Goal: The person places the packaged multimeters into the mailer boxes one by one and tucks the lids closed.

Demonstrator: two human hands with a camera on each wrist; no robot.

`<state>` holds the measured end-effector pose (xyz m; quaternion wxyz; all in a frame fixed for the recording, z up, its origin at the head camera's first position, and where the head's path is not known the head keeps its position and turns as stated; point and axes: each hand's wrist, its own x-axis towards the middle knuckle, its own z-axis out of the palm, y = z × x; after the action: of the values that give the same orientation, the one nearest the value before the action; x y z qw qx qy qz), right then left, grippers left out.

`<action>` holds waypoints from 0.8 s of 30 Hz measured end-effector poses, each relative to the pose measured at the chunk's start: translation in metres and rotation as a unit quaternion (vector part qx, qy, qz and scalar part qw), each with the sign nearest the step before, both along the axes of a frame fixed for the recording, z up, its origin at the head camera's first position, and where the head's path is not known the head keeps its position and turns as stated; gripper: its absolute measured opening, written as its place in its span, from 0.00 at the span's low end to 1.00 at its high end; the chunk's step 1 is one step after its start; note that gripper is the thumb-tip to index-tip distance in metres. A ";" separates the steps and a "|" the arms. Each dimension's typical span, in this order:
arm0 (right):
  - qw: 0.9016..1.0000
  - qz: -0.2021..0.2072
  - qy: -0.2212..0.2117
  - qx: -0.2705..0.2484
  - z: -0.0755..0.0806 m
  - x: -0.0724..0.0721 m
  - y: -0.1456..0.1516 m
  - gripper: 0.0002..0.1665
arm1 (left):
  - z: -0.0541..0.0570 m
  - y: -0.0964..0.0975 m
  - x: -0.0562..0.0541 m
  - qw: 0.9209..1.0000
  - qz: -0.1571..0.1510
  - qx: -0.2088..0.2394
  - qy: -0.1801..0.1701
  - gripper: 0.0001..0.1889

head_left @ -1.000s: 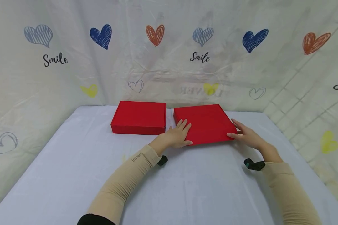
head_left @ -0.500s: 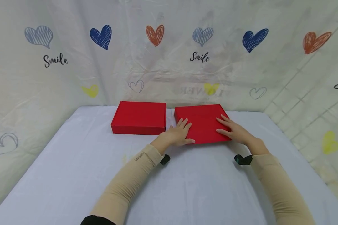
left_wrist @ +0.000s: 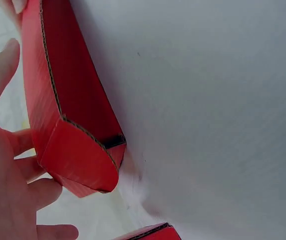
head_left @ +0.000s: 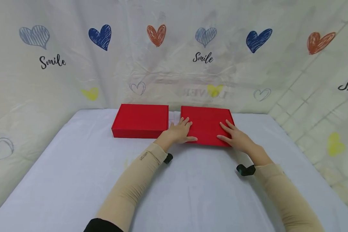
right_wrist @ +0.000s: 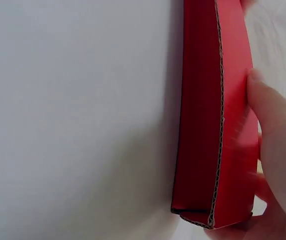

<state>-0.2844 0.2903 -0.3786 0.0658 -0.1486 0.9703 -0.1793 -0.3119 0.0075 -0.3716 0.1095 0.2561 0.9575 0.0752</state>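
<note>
In the head view, a flat red cardboard box rests at the back of the white-covered table, right of centre. My left hand lies across its left front corner, fingers spread. Over its right front part rests my right hand, its fingers spread on the lid. The left wrist view shows a red side flap jutting out at the box's front corner, with the bare corrugated edge showing. From the right wrist, the lid overhangs the dark red front wall, and the thumb presses near the lid's edge.
A second red box of similar shape lies closed just left of the first, a narrow gap between them. Behind the table hangs a pale curtain printed with hearts and "Smile". Both wrists carry small black cameras.
The right-hand box has turned slightly clockwise, now sitting nearly square beside the other. My right hand has moved left, from the box's right edge onto its lid; my left hand stays at the left corner.
</note>
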 end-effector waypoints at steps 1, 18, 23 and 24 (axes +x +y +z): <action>1.000 -0.001 0.005 0.006 0.000 0.002 -0.003 0.50 | 0.000 0.000 -0.001 1.000 0.002 0.003 0.000 0.46; 1.000 -0.014 0.006 0.025 -0.005 0.014 -0.014 0.56 | -0.003 -0.004 0.001 0.998 0.034 0.051 -0.003 0.45; 1.000 -0.009 0.004 0.022 -0.001 0.016 -0.014 0.57 | -0.008 -0.010 0.011 0.980 0.086 0.176 -0.027 0.47; 1.000 -0.009 0.004 0.023 -0.001 0.016 -0.013 0.57 | -0.008 -0.011 0.013 0.973 0.095 0.205 -0.036 0.47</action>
<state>-0.2684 0.2768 -0.3796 0.0634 -0.1390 0.9757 -0.1573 -0.2984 -0.0038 -0.3801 0.0816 0.1780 0.9370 0.2892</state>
